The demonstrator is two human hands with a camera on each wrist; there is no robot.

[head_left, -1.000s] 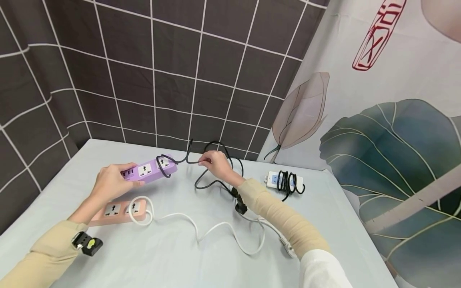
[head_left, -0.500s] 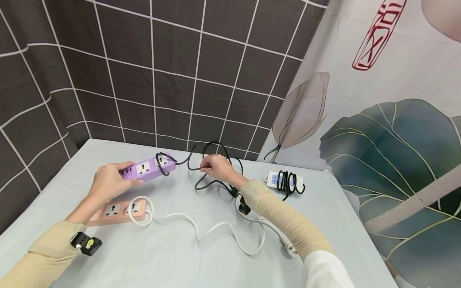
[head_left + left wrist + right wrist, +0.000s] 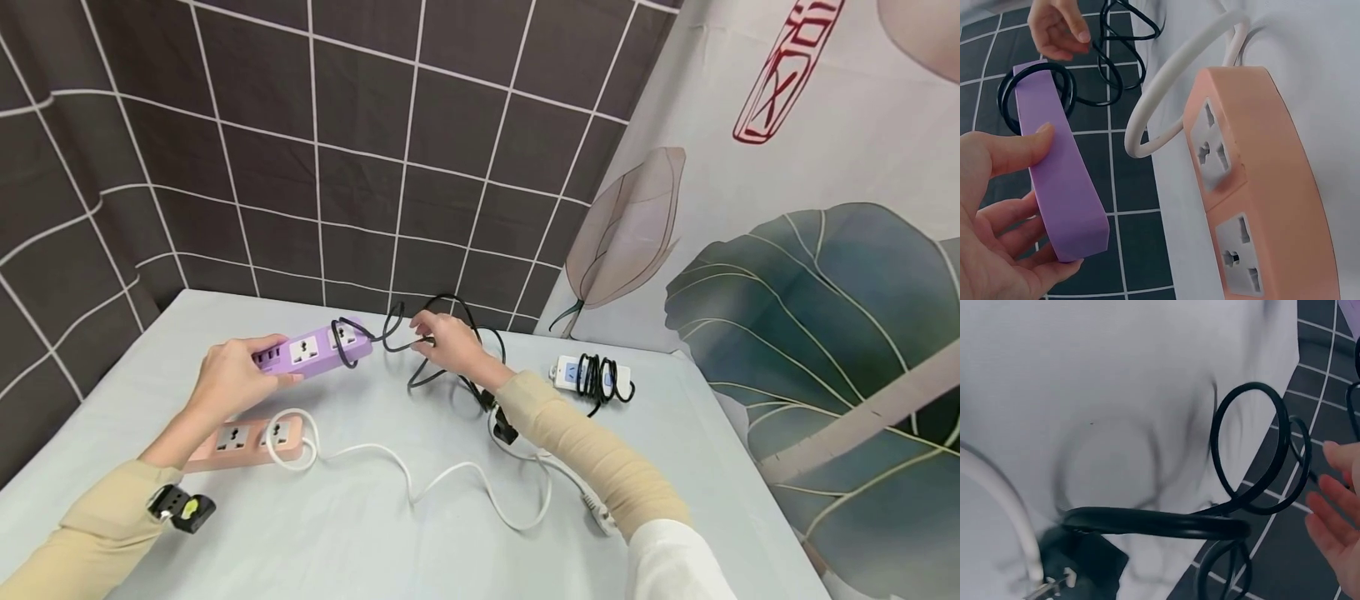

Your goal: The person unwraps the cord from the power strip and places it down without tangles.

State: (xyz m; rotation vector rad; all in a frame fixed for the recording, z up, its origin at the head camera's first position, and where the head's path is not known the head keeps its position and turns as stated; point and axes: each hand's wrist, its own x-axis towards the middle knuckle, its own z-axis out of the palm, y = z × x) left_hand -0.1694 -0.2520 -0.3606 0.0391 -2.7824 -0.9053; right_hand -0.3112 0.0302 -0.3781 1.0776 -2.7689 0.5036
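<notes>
A purple power strip [image 3: 323, 345], white-faced sockets [image 3: 303, 350] turned up toward us, its near end between our left fingers [image 3: 1022, 150], its black cord [image 3: 1154, 523] looped around the end away from them, slack coils beside our right fingers [image 3: 1338, 496].

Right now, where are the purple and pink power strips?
Purple power strip [image 3: 1067, 167]: left wrist view, middle of its smooth side.
Pink power strip [image 3: 255, 441]: head view, casing between two sockets.

Two hands: left hand [image 3: 236, 379], right hand [image 3: 453, 346]. Three power strips: purple strip [image 3: 324, 348] in the left grip, orange strip [image 3: 253, 442] just below, white strip [image 3: 574, 375] well right. Three cords: black cord [image 3: 1154, 523] beside the right hand, wound black cord [image 3: 592, 379], white cord [image 3: 1163, 78]. Two plugs: black plug [image 3: 506, 427], white plug [image 3: 602, 517].
</notes>
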